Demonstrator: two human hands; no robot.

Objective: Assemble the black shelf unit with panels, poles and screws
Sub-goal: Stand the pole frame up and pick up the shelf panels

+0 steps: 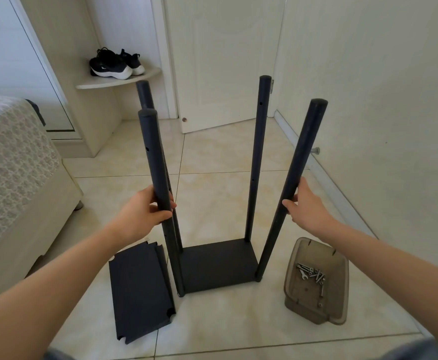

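Left hand [145, 211] wraps the near-left pole [150, 152] about mid-height. Right hand [307, 203] grips the near-right pole [306, 152] at a similar height, thumb in front. Both poles stand at the front corners of the bottom panel [217, 266], on the tiled floor [212, 320]; two rear poles [258, 157] rise behind. Spare panels [140, 289] lie just left. A plastic tray [339, 289] of screws [314, 274] sits to the right. The tubes look rigid, smooth and probably light. Braced only at the base, they splay, so the frame likely racks. Mid-height holds suit steadying.
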